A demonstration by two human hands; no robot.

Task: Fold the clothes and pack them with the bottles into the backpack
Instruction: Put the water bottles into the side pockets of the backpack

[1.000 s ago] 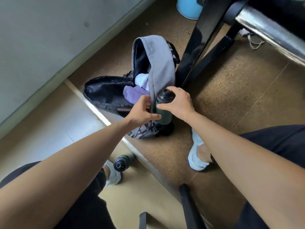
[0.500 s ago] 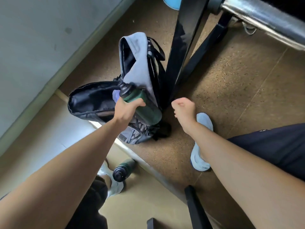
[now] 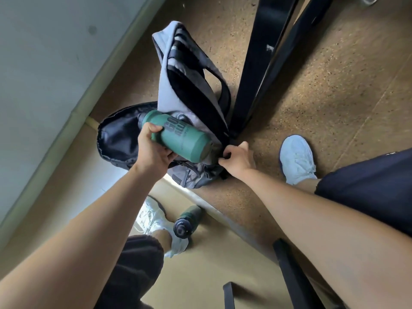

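Left hand [image 3: 151,150] gripping green bottle [image 3: 182,137] near neck, fingers curling round it. Bottle lying tilted, cap end pointing into open backpack [image 3: 163,85] mouth. Right hand [image 3: 238,159], free and clear of backpack half second ago, now pinching backpack edge beside bottle base. Second bottle [image 3: 187,221] lying on floor [image 3: 312,108] beside left shoe [image 3: 156,221].

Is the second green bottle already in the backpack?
No, the dark-capped green bottle lies on the floor beside a pale shoe, outside the grey fabric backpack.
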